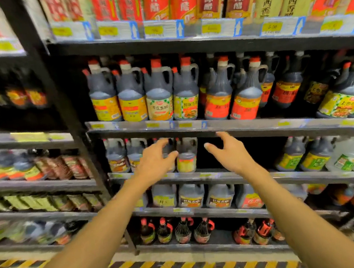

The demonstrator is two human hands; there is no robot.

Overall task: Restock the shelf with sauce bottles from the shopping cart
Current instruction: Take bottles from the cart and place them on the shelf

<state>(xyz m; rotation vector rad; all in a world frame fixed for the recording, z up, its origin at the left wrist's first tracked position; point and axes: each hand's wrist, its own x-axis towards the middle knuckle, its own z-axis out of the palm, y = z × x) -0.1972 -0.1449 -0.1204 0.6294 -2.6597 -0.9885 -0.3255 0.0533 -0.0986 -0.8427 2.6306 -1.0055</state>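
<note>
Now the sauce bottle (186,158) stands between left hand (156,160) and right hand (232,153).

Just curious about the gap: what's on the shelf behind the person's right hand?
Behind the right hand the shelf looks dark, with no bottle showing. The nearest, a yellow-labelled bottle, stands left of it. The shadowed back is unreadable.

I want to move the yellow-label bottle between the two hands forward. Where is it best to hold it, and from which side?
Probably at the loop handle beside its neck, coming straight from the front. The yellow-label bottle stands upright; the left hand and a neighbour bottle crowd its left, while the dark gap to its right leaves the right hand room.
</note>
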